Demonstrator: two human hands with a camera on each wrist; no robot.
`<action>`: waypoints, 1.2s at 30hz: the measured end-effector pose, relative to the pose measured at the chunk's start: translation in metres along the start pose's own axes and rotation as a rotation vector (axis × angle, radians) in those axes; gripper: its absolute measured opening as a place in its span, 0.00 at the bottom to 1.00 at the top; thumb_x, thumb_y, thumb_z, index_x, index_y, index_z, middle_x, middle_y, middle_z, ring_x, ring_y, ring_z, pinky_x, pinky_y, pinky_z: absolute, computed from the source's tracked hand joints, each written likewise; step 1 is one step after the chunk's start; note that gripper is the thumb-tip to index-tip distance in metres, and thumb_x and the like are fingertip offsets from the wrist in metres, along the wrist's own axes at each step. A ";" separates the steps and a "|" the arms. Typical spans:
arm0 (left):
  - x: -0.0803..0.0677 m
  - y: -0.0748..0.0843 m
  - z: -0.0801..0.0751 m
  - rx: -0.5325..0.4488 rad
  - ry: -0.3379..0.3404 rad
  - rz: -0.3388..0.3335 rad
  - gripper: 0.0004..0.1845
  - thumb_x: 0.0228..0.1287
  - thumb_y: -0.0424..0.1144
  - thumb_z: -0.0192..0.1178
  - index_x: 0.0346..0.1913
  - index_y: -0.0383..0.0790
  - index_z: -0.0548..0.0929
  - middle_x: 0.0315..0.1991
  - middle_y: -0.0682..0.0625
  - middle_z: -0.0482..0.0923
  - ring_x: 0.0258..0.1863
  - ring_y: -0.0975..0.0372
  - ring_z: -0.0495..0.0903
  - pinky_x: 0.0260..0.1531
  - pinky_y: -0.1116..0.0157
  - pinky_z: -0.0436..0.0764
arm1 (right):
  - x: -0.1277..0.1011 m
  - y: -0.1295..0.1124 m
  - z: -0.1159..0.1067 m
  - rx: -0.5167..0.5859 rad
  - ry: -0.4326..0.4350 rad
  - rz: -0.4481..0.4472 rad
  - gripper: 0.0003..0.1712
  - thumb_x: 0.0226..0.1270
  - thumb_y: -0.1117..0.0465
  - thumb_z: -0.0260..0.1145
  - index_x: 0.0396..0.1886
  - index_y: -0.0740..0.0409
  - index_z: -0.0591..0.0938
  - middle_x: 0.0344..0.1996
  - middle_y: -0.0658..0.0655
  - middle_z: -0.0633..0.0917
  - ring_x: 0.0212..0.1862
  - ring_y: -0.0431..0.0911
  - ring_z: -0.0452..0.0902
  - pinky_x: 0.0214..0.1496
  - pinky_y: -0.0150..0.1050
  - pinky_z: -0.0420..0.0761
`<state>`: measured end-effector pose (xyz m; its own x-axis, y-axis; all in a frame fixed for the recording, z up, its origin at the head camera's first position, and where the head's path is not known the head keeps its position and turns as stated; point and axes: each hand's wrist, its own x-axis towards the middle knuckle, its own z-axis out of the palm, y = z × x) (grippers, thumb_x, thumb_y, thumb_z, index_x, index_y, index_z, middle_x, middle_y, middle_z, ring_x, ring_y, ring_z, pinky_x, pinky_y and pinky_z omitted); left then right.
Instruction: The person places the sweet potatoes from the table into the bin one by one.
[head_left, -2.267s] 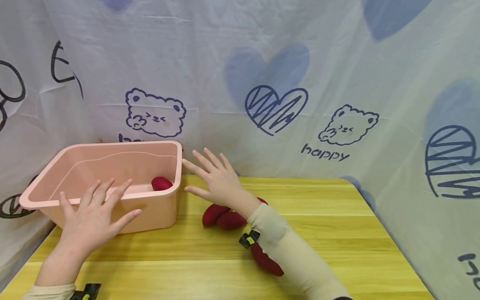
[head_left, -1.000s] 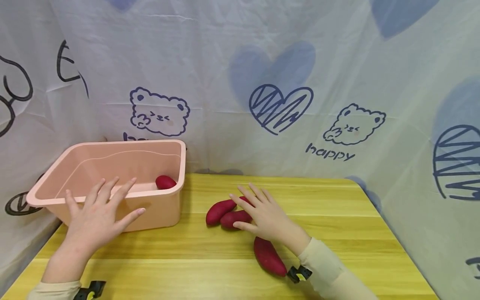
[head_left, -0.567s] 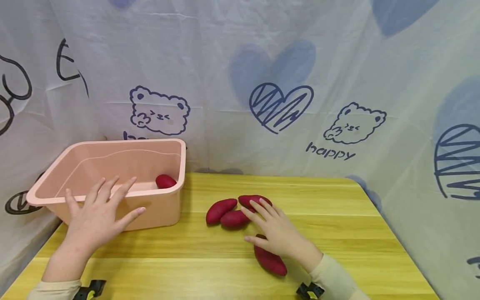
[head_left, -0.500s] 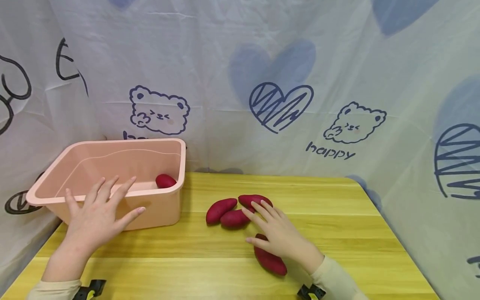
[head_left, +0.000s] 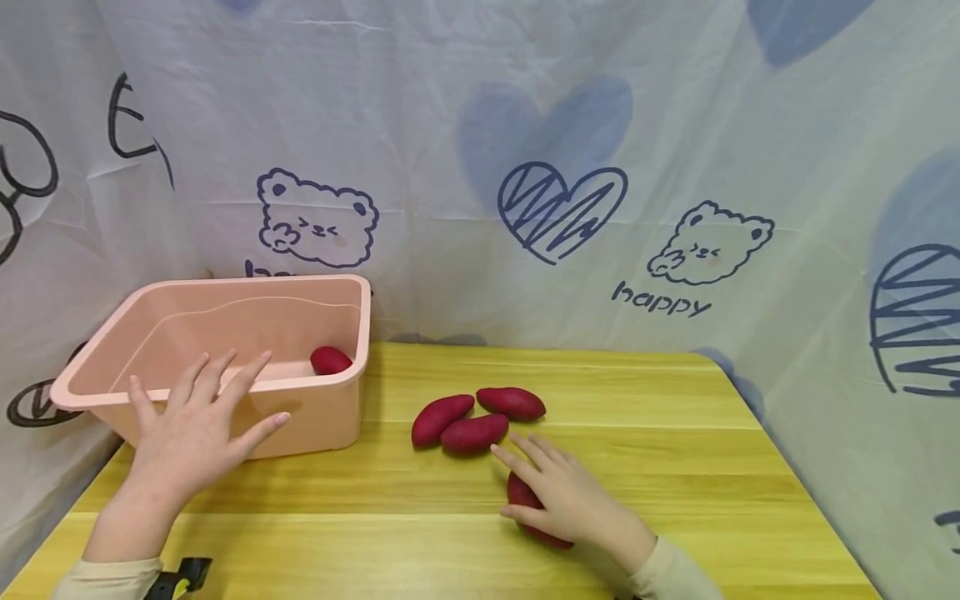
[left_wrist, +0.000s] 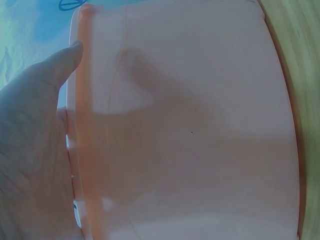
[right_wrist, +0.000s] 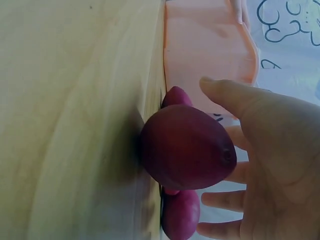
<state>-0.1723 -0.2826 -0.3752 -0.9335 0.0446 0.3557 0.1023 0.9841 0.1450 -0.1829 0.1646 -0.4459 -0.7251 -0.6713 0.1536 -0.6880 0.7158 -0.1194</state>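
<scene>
Yellow wooden table [head_left: 675, 467] is boxed in by a printed cloth backdrop [head_left: 525, 125] at the back and both sides. Right half of the tabletop is bare wood out to the rounded far right corner. Pink plastic bin [head_left: 315, 417] sits at the far left, close to the left cloth, its right wall well apart from the loose potatoes.

Right hand [head_left: 566, 496] lies low over the nearest sweet potato [head_left: 517, 493], palm down, fingers spread and loosely bent around it, thumb along its near side. In the right wrist view the potato [right_wrist: 185, 147] sits just in front of the palm [right_wrist: 280, 165], thumb above it and fingers below; can't tell if the fingers actually clamp it, so call it cupping, not a firm grip. Beige sleeve cuff [head_left: 675, 571] at the lower edge.

Left hand [head_left: 191, 437] is flat and open, fingers straight and spread, pressed on the bin's near wall with fingertips at the rim. Left wrist view shows the hand [left_wrist: 35, 150] at the rim, beside the bin wall [left_wrist: 190, 130].

Nearest potato is dark red, smooth, oblong, resting on the table, mostly hidden in the head view. Three more potatoes [head_left: 476, 417] cluster just beyond the right fingertips, touching each other. One potato in the bin [head_left: 330, 360] lies in its far right corner.
</scene>
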 end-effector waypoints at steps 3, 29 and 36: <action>0.000 -0.001 0.000 0.000 -0.004 -0.004 0.44 0.59 0.73 0.52 0.76 0.67 0.51 0.72 0.36 0.57 0.72 0.40 0.50 0.60 0.31 0.13 | -0.001 -0.001 0.002 -0.004 -0.021 0.002 0.41 0.67 0.35 0.59 0.75 0.44 0.62 0.71 0.63 0.68 0.70 0.64 0.66 0.60 0.63 0.75; 0.000 -0.001 0.001 0.007 0.006 0.002 0.44 0.59 0.72 0.53 0.76 0.67 0.51 0.72 0.37 0.57 0.71 0.40 0.50 0.59 0.29 0.15 | -0.007 -0.004 -0.002 0.079 -0.184 0.059 0.41 0.64 0.44 0.66 0.74 0.40 0.63 0.69 0.62 0.70 0.63 0.61 0.75 0.57 0.61 0.78; 0.000 -0.001 0.001 0.011 0.009 0.004 0.44 0.58 0.72 0.53 0.76 0.67 0.51 0.72 0.37 0.57 0.71 0.40 0.50 0.59 0.29 0.15 | -0.007 -0.003 -0.002 0.068 -0.159 0.047 0.40 0.63 0.48 0.69 0.74 0.45 0.64 0.66 0.64 0.73 0.60 0.61 0.77 0.52 0.60 0.80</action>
<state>-0.1726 -0.2832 -0.3765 -0.9300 0.0468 0.3645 0.1021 0.9857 0.1339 -0.1757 0.1678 -0.4450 -0.7485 -0.6630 -0.0104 -0.6496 0.7363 -0.1897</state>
